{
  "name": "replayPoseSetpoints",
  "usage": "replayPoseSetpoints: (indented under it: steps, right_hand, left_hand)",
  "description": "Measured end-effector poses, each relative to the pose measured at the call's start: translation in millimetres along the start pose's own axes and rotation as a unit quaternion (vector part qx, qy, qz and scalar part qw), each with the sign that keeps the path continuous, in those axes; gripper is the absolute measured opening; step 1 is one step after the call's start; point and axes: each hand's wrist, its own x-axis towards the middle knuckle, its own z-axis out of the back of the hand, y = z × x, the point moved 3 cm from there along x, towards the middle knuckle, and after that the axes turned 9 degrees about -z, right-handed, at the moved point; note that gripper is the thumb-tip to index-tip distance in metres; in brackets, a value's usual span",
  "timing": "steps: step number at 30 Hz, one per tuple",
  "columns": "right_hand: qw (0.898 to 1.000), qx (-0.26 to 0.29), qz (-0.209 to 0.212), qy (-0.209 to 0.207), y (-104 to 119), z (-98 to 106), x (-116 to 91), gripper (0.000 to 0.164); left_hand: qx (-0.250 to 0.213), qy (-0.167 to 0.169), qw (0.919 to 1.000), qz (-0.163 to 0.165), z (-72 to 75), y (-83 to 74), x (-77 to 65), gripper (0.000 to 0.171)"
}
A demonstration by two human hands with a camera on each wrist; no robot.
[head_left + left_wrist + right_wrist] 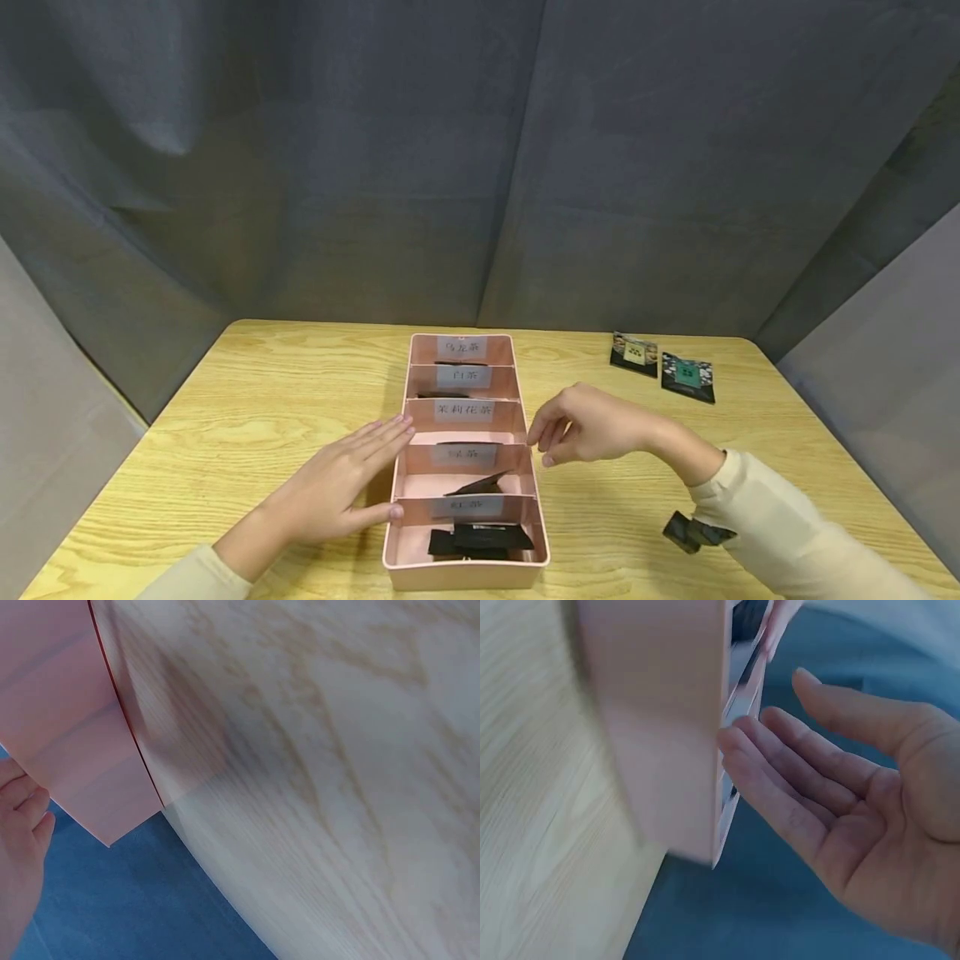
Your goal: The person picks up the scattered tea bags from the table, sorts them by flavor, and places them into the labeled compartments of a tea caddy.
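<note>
A long pink divided box (467,575) stands on the table, with labelled compartments. My left hand (337,483) rests fingers straight on its left rim, thumb at the rim nearer me. My right hand (588,425) is at the box's right rim, fingertips beside the middle compartments; in the right wrist view the fingers are loosely bent around nothing. Black sachets (491,536) lie in the nearest compartment. Another black sachet (480,484) leans in the compartment behind it. Thin dark edges of sachets show in the farther compartments.
On the right of the wooden table (300,375) lie a dark packet with a yellow label (634,354) and one with a green label (687,377). A small dark object (682,532) lies by the right sleeve, partly hidden. A grey curtain (375,167) hangs behind the table.
</note>
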Motion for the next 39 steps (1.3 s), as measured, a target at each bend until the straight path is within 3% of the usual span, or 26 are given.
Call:
replayPoseSetpoints:
  steps: [11,24,30,39]
  right_hand:
    - [0.995,-0.017,-0.086,-0.053,-92,31,-7,0.02]
    - [0.973,-0.035,-0.205,-0.096,-184,45,-23,0.031]
    - [0.966,-0.071,-0.21,-0.135,-212,51,-35,0.027]
    - [0.948,-0.099,-0.255,-0.161,-241,47,-47,0.034]
  left_hand:
    - [-0.006,-0.004,1.0,-0.001,-1.4,0.3,-0.8,0.088]
    - [-0.007,-0.005,1.0,-0.003,-1.2,0.7,-0.8,0.088]
    - [-0.005,-0.005,1.0,-0.002,-0.2,0.1,-0.8,0.088]
    - [-0.006,-0.006,1.0,0.0,-0.7,0.4,-1.0,0.087]
